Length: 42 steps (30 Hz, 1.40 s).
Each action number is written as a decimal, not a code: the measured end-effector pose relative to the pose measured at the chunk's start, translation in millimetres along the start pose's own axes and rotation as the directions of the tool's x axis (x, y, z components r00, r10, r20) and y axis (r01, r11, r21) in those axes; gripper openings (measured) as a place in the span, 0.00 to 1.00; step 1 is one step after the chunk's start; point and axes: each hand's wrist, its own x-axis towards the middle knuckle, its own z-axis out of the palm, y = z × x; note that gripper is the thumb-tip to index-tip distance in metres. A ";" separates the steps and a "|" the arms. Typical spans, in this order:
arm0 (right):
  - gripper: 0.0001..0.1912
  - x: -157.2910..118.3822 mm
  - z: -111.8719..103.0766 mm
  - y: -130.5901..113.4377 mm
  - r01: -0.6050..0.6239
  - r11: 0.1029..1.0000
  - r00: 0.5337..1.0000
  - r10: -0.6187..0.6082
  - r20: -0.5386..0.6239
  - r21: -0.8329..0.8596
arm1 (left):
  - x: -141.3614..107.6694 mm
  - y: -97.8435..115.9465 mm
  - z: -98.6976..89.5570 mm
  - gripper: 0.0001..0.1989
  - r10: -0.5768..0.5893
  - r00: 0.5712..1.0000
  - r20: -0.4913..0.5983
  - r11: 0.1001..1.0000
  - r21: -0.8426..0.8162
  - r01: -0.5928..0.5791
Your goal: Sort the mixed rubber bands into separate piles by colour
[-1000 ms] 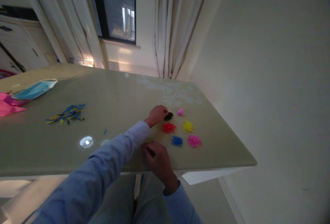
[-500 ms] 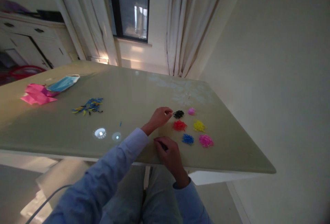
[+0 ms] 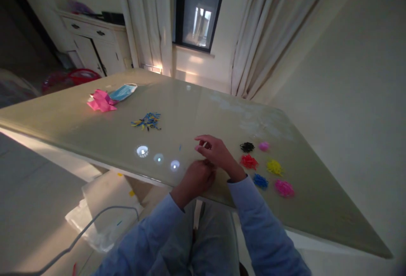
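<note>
My left hand (image 3: 196, 179) is closed low over the table's near edge, its fingertips hidden behind my right hand. Whether it holds anything cannot be made out. Just above and touching it, or nearly so, my right hand (image 3: 216, 152) points left with thumb and forefinger apart; no object shows clearly between them. To the right lie small heaps of thin, band-like pieces: black (image 3: 247, 147), red (image 3: 249, 161), blue (image 3: 260, 181), yellow (image 3: 275, 167) and bright pink (image 3: 284, 188). A smaller light-pink heap (image 3: 264, 146) sits beside the black one.
A mixed pile of blue, yellow and black strips (image 3: 147, 121) lies left on the table (image 3: 190, 111). Beyond it are a pink crumpled sheet (image 3: 102, 101) and a blue face mask (image 3: 123, 92). One blue strip (image 3: 180, 147) lies alone. A grey cable (image 3: 95, 221) runs below.
My left hand has drawn back from beside the black heap toward the near edge. My right hand has risen above it and its fingers have spread. The view has swung left.
</note>
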 end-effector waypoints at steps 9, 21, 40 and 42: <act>0.11 79.6 40.0 24.5 0.200 0.947 0.900 -0.077 0.428 -0.250 | -1.1 -2.9 -4.7 0.11 -0.067 0.997 -0.043 0.977 -0.205 0.057; 0.07 70.8 48.1 24.5 0.209 0.961 0.941 -0.146 0.307 -0.183 | -0.4 -6.5 -2.0 0.10 -0.111 0.992 -0.063 0.935 -0.344 0.083; 0.13 -59.4 -31.0 -27.8 -0.124 0.441 0.908 0.412 -0.077 0.889 | -1.3 -12.0 -10.4 0.08 -0.159 0.977 -0.142 0.878 -0.473 0.074; 0.12 -65.1 -35.1 -27.3 -0.085 0.400 0.890 0.442 -0.110 0.913 | -1.3 -12.0 -11.2 0.08 -0.168 0.975 -0.145 0.867 -0.492 0.076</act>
